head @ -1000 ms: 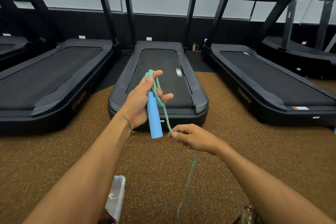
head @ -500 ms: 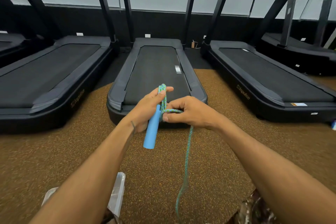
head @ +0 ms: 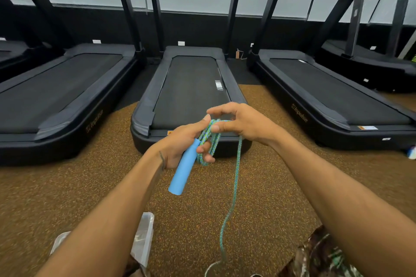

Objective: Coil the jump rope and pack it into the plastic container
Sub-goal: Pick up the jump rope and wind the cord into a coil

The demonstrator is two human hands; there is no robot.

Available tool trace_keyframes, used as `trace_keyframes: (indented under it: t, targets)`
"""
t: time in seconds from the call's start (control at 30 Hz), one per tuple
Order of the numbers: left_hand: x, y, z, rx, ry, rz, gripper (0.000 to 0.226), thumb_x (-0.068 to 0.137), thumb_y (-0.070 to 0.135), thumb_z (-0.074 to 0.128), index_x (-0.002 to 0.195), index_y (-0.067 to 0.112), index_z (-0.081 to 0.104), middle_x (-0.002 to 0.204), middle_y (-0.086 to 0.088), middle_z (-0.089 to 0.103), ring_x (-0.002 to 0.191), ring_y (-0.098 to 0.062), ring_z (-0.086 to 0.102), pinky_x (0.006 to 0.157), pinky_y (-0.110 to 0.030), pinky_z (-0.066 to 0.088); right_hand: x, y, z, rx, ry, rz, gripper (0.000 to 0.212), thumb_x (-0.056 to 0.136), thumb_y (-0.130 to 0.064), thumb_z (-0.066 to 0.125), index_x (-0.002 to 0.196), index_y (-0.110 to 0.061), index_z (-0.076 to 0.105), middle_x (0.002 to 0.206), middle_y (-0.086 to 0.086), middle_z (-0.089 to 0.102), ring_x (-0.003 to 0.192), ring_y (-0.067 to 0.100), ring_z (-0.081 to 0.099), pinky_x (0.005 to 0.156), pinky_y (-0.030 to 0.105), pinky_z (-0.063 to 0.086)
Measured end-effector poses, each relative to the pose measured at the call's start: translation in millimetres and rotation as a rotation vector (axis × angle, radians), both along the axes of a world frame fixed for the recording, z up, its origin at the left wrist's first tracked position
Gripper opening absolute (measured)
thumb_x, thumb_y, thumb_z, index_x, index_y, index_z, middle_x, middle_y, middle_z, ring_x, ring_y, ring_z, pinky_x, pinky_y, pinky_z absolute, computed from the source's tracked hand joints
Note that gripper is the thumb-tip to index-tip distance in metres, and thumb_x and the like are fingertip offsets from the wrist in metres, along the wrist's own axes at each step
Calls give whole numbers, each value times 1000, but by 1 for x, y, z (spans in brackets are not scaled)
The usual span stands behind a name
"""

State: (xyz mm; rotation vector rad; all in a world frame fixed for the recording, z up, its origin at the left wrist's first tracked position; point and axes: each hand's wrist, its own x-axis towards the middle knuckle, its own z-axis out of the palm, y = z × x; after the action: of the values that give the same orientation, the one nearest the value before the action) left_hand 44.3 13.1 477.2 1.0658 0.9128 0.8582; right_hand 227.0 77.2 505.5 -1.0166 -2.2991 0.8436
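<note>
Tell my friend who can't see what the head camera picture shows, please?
Two bare hands wind a green-and-blue jump rope into loops: the left hand holds the loops and the blue handle, the right hand pinches the rope on top. The loose rope hangs toward a speckled brown floor, a clear plastic container sits below, and black treadmills stand ahead.

Bare forearms, camouflage-print shorts [head: 319, 256]

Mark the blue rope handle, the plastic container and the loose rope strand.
blue handle [head: 182, 170], head view, mid-barrel below the left hand.
plastic container [head: 144, 238], head view, clear side wall.
loose rope strand [head: 235, 186], head view, hanging stretch.
</note>
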Motion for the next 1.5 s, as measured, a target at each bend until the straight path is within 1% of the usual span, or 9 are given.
trace_keyframes:
  t: [0.1, 0.23, 0.33, 0.47, 0.73, 1.13, 1.33, 1.4, 1.5]
  targets:
    - [-6, -1, -1, -3, 0, -113, 42, 99, 45, 48, 125, 11, 54, 48, -2, 37, 47, -22, 48, 80, -44, 54, 3, -2, 0, -221, 76, 114, 24, 88, -33, 73, 110, -24, 75, 83, 8, 70, 62, 21, 47, 52, 25, 32]
    - [-8, -3, -2, 25, -48, -207, 41, 96, 39, 55, 127, 13, 60, 49, 2, 37, 50, -17, 46, 81, -41, 54, 5, -1, -7, -344, 164, 68, 30, 91, -34, 68, 105, -9, 74, 64, -5, 63, 55, 4, 50, 52, 25, 27]
    - [1, -9, 4, 74, 3, -259, 44, 101, 35, 43, 135, 14, 60, 50, 5, 43, 54, -17, 41, 85, -39, 53, 5, 3, -14, -427, 294, 35, 37, 87, -48, 64, 85, -12, 71, 56, 1, 49, 52, 12, 37, 50, 25, 26]
    - [10, -13, 9, 122, 11, -243, 43, 107, 27, 32, 142, 8, 49, 50, 7, 53, 61, -20, 24, 84, -38, 49, 7, 4, -17, -486, 407, 26, 32, 87, -45, 64, 74, -16, 60, 57, 4, 42, 54, 16, 30, 50, 25, 27]
    - [10, -13, 7, 143, 6, -172, 41, 108, 23, 32, 142, 7, 46, 52, 7, 59, 61, -21, 19, 80, -38, 42, 8, 3, -20, -542, 512, 27, 23, 88, -36, 62, 73, -18, 61, 62, 0, 51, 50, 8, 36, 47, 18, 32]
    - [7, -6, 3, 124, -97, -139, 41, 104, 28, 40, 139, 11, 54, 51, 8, 46, 62, -22, 16, 75, -36, 42, 3, 5, -23, -547, 556, -5, 21, 102, -25, 54, 87, -17, 67, 75, 2, 58, 49, 5, 42, 49, 19, 37]
    - [2, 0, 6, 131, -212, -71, 36, 99, 32, 48, 128, 15, 58, 52, 3, 44, 63, -21, 25, 73, -34, 55, 5, 2, -26, -511, 522, -8, 21, 102, -26, 52, 97, -21, 72, 84, 4, 62, 59, 10, 51, 57, 23, 45]
    - [0, 1, 8, 142, -237, -67, 42, 100, 35, 46, 133, 14, 60, 53, 2, 42, 62, -20, 34, 73, -35, 57, 7, 1, -34, -506, 486, -31, 27, 105, -31, 47, 111, -16, 67, 87, 4, 64, 62, 11, 52, 61, 24, 45]
    - [1, 1, 13, 142, -348, -15, 46, 106, 38, 37, 141, 15, 55, 54, 1, 40, 57, -20, 52, 70, -32, 56, 7, -9, -50, -545, 399, -36, 23, 104, -36, 47, 104, -17, 61, 83, 4, 64, 64, 12, 54, 62, 25, 45]
